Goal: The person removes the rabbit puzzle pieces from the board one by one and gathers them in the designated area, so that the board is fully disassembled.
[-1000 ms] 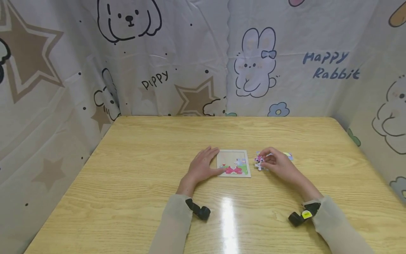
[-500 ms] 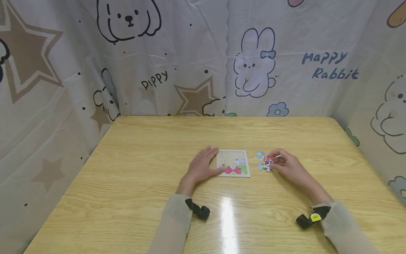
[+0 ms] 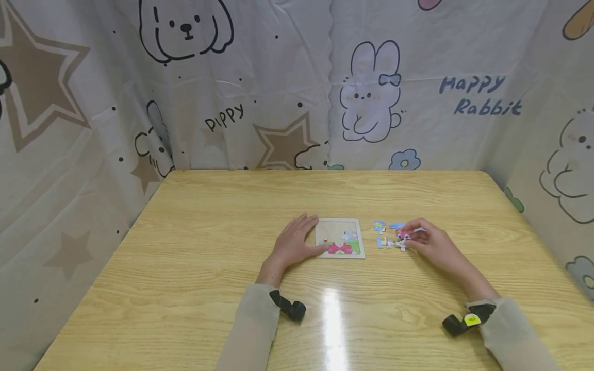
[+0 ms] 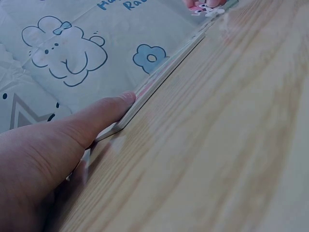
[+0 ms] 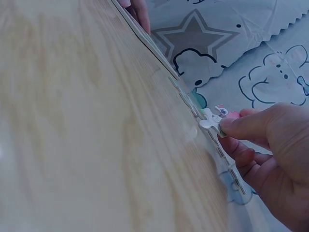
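Observation:
A square puzzle board [image 3: 331,230] with a pale rim lies on the table, pink, green and blue pieces fitted along its bottom and lower right. My left hand [image 3: 293,242] rests at its left side, fingers extended along the edge; in the left wrist view the thumb [image 4: 113,107] presses on the board's edge. To the right, my right hand [image 3: 433,245] pinches a puzzle piece [image 3: 401,240] with a pink-and-white animal face between thumb and fingers. The right wrist view shows this piece [image 5: 212,120] tilted, above the loose pieces.
Several loose puzzle pieces [image 3: 379,225] lie right of the board, some partly hidden by the held piece and right hand. The wooden table [image 3: 209,216] reaches back to a printed curtain [image 3: 260,77]. Each wrist wears a black camera [image 3: 294,310].
My right hand has moved to the right with the pinched puzzle piece, bringing more of the loose pieces into sight. The left hand and the board have stayed in place.

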